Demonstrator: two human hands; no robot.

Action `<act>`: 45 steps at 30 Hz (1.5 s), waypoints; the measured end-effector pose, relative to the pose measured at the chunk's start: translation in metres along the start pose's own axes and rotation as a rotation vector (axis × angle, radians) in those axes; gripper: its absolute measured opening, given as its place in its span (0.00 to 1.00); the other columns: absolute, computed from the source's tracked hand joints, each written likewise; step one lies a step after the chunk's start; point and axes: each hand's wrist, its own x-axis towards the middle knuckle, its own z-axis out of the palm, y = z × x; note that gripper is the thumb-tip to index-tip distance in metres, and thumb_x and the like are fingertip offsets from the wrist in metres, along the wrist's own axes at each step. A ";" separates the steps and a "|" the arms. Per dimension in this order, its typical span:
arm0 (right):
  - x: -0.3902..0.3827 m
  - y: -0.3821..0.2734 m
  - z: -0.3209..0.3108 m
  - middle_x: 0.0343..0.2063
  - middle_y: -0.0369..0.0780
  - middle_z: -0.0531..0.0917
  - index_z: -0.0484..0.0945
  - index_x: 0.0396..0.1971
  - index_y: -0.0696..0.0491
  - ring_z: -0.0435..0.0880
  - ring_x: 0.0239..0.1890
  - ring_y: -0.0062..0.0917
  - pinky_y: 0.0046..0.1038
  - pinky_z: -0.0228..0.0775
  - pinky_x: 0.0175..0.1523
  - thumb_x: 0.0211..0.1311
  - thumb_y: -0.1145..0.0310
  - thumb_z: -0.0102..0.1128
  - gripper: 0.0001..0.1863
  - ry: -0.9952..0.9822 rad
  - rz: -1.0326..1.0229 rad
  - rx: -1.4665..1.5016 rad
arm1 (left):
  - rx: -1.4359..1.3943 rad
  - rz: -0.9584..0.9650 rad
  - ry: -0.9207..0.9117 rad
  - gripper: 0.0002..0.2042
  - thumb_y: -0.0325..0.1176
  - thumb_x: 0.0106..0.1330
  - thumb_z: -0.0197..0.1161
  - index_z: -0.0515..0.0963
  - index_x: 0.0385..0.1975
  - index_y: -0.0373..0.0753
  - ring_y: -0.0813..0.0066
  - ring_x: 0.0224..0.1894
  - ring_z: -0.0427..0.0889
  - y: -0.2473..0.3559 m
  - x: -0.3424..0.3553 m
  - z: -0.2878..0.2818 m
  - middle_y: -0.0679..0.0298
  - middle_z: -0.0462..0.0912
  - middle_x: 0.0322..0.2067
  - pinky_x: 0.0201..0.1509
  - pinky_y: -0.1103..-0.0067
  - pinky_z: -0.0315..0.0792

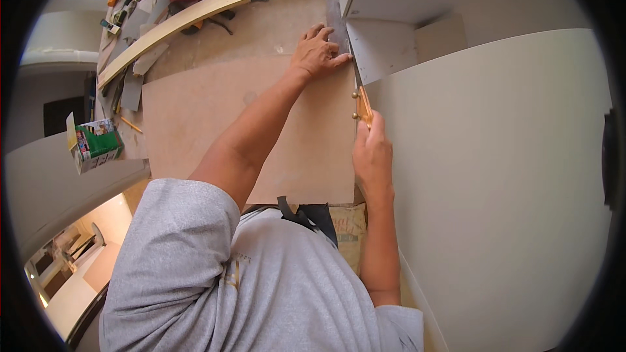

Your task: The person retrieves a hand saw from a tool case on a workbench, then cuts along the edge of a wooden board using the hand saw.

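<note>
Left hand (pixel 319 53) is open, its fingers spread and resting at the far right corner of the brown board (pixel 248 130), with the thumb very near the saw (pixel 364 96). The saw is at the board's right edge, and the right hand (pixel 373 155) is closed around its handle. In my judgement, the saw could jump and cut the thumb, if the board slips or the push is crooked. Further right, the pale panel (pixel 495 176) could be scratched by a sideways swing.
</note>
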 end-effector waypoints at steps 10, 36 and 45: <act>-0.031 -0.016 -0.024 0.39 0.62 0.86 0.68 0.61 0.60 0.85 0.43 0.64 0.59 0.74 0.46 0.81 0.65 0.50 0.18 -0.102 0.145 -0.033 | 0.030 0.005 -0.009 0.28 0.68 0.68 0.62 0.92 0.32 0.48 0.46 0.79 0.62 -0.001 -0.001 0.001 0.54 0.75 0.71 0.78 0.55 0.57; 0.023 -0.022 -0.006 0.39 0.64 0.86 0.70 0.54 0.62 0.85 0.45 0.64 0.59 0.75 0.50 0.82 0.63 0.49 0.17 -0.119 0.146 -0.173 | -0.020 0.024 0.016 0.26 0.64 0.71 0.62 0.91 0.30 0.46 0.49 0.79 0.62 0.000 -0.005 -0.003 0.57 0.75 0.71 0.77 0.53 0.60; 0.014 -0.030 -0.013 0.40 0.64 0.86 0.70 0.54 0.63 0.85 0.45 0.63 0.58 0.75 0.51 0.82 0.62 0.49 0.17 -0.121 0.191 -0.119 | -0.042 0.030 0.096 0.19 0.55 0.73 0.63 0.92 0.34 0.47 0.50 0.78 0.63 -0.001 -0.004 0.005 0.59 0.77 0.70 0.75 0.53 0.63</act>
